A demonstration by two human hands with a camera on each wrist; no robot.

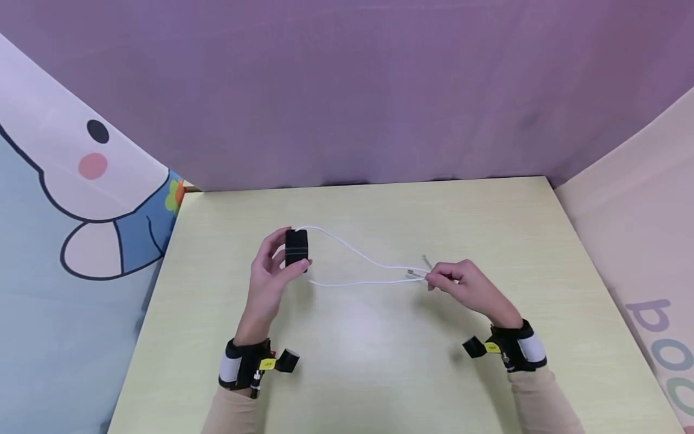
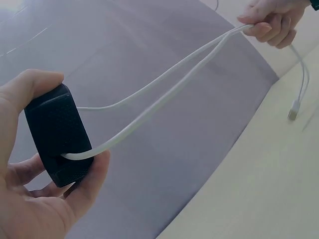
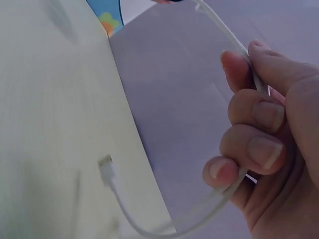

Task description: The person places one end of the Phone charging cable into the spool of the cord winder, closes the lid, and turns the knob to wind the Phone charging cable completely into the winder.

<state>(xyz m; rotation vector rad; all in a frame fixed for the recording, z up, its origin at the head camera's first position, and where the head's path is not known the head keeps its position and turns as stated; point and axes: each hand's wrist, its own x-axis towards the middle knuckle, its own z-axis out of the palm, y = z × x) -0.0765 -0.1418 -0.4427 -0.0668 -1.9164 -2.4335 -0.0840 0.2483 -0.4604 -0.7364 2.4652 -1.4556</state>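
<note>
My left hand (image 1: 269, 271) grips a small black case (image 1: 296, 247) between thumb and fingers, raised over the table. From opposite ends of the case run two white lengths of a USB cable (image 2: 144, 117). Both lengths meet in my right hand (image 1: 463, 286), whose thumb and fingers pinch them together. Past the right fingers the loose ends hang down. A metal-tipped plug (image 3: 106, 172) dangles below that hand in the right wrist view. Inside the case, the cable is hidden.
The pale wooden table (image 1: 368, 361) lies beneath both hands. A purple cloth wall (image 1: 347, 96) stands along its back edge. Printed cloth panels (image 1: 87, 325) rise at the left and right sides. A strapped camera (image 1: 287, 360) sticks out from each wrist.
</note>
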